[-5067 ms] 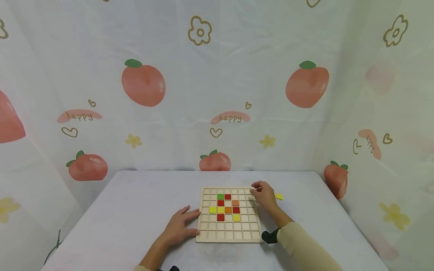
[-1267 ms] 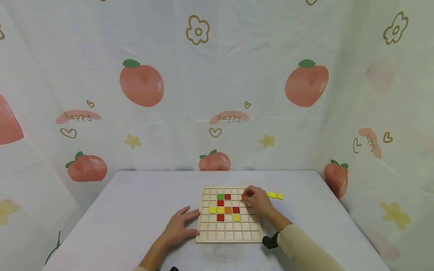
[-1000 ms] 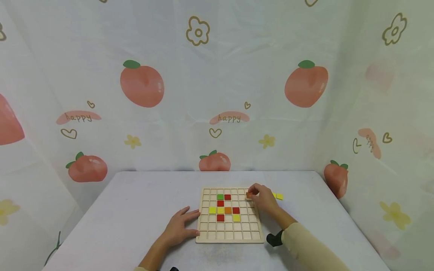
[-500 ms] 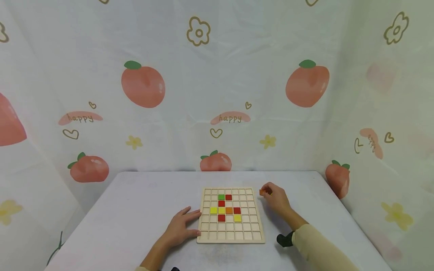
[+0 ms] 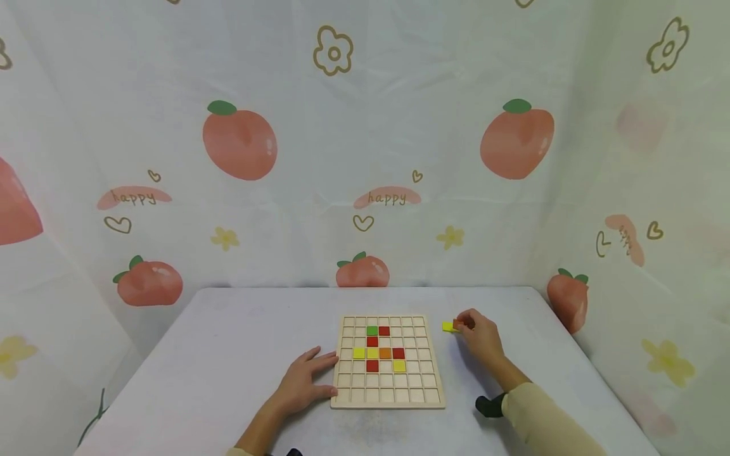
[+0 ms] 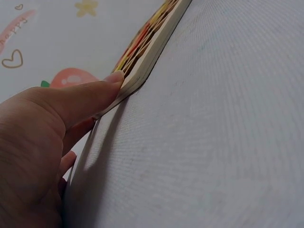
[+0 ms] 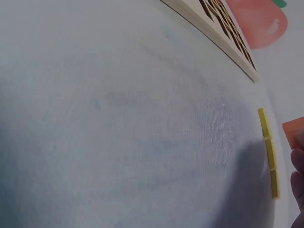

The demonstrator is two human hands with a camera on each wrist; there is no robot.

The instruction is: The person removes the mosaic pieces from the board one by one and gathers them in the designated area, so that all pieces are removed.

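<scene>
left hand (image 5: 299,384) spreads its fingers, touching the board (image 5: 386,381); right hand (image 5: 480,334) pinches an orange tile (image 5: 457,324), partly hiding yellow tiles (image 5: 447,327) from the head view.

The head view faces forward and down from farthest back, the whole grid board (image 5: 386,396) at lower centre. The left wrist view sits low and close behind the left hand (image 6: 38,142), the board's corner at upper middle. The right wrist view looks low across the tabletop (image 7: 133,118), sharing with the head view the yellow tiles (image 7: 270,153) at its right edge.
</scene>
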